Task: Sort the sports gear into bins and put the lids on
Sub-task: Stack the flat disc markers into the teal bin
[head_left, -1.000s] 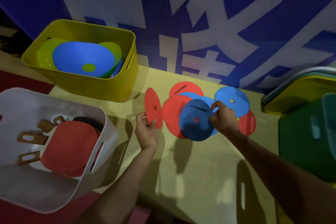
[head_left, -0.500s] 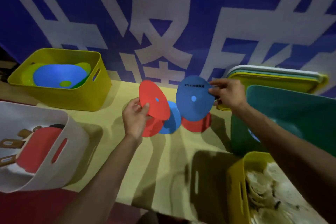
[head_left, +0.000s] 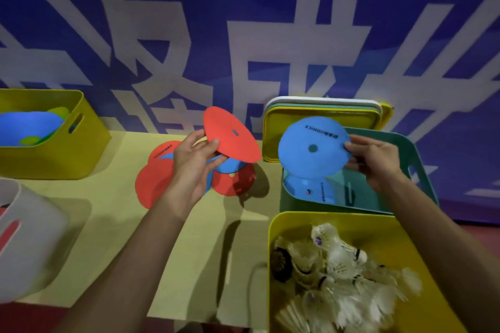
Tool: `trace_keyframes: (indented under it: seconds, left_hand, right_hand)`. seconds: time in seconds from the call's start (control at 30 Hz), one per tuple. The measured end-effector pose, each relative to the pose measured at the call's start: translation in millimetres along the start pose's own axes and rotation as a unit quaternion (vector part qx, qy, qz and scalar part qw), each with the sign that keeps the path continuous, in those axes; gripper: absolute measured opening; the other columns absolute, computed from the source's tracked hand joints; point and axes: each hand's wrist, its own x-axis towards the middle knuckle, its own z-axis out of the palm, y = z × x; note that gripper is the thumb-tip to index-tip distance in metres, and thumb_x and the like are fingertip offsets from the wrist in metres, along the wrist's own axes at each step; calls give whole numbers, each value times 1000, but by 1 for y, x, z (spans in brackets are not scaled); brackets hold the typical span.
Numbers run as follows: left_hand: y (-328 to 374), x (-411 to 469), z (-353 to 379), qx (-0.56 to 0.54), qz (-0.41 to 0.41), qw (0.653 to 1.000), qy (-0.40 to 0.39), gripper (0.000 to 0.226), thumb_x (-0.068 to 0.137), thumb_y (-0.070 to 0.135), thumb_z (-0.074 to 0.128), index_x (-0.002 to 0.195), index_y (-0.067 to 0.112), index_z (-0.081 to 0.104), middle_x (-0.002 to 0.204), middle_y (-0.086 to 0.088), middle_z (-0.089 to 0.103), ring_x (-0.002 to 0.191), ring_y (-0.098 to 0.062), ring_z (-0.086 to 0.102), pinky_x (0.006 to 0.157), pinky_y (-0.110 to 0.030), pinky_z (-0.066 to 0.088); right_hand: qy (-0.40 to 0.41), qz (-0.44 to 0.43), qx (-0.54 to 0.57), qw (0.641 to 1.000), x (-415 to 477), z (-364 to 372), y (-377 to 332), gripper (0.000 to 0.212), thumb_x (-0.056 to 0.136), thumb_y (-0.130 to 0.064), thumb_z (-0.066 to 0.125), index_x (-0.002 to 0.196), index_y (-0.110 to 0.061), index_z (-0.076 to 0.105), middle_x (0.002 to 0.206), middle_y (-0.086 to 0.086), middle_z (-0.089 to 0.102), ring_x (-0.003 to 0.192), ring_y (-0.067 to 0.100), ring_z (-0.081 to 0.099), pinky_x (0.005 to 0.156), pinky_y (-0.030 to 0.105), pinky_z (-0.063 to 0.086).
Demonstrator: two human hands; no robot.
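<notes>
My left hand (head_left: 194, 165) pinches a flat red disc (head_left: 230, 138) by its edge, tilted above the table. My right hand (head_left: 374, 162) pinches a flat blue disc (head_left: 312, 147) by its right edge, held upright over the teal bin (head_left: 416, 154). Another blue disc (head_left: 311, 186) lies inside that bin. More red and blue discs (head_left: 154, 178) lie in a loose pile on the yellow table (head_left: 211, 238) under my left hand.
A yellow bin (head_left: 67, 151) with blue and green cones stands at the far left. Part of a white bin (head_left: 29, 246) shows at the near left. A yellow bin (head_left: 292, 220) of shuttlecocks sits front right. Stacked lids (head_left: 319, 108) lean behind the teal bin.
Both hands lifted a disc off the pile. My right hand carried the blue disc rightward over the teal bin. The view swung right, revealing the shuttlecock bin.
</notes>
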Motion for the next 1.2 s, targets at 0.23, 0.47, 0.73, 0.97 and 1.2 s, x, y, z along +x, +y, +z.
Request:
trace_keyframes:
  seconds: [0.23,0.47,0.73,0.97,1.2]
  left_hand:
    - [-21,-1,23,67,-15,998,5,26,90,-5,55,112,9,53,96,-10,68,84,-19,69,70,-32,60]
    - [-37,1,37,73,-33,997,-8,24,91,-2,57,109,14,56,105,-11,69,97,-23,68,74,-36,59]
    - [-34,-1,45,60,-20,998,-12,23,91,-4,55,103,16,57,100,-9,69,91,-21,69,69,-34,59]
    - [-35,-7,77,73,-11,996,-59,22,90,-2,57,103,16,57,104,-8,69,92,-21,69,71,-33,59]
    - [-47,-16,104,118,-29,989,-87,31,89,0,60,118,8,53,110,-13,66,94,-22,68,76,-37,59]
  right_hand:
    - [3,54,-209,976,45,-26,44,25,82,3,68,107,0,68,83,15,70,56,23,67,42,24,53]
    - [-47,76,-313,946,82,-3,71,25,84,1,66,109,-4,67,98,19,70,71,29,72,64,38,60]
    - [-72,59,-446,890,91,1,86,19,82,6,61,98,4,70,94,20,69,76,31,69,65,42,61]
    - [-144,46,-325,933,69,-8,62,28,94,-16,57,112,5,62,97,16,66,72,25,65,64,39,59]
    - [-231,63,-58,969,26,-9,10,32,94,-24,58,114,1,61,85,12,60,76,28,60,60,36,61]
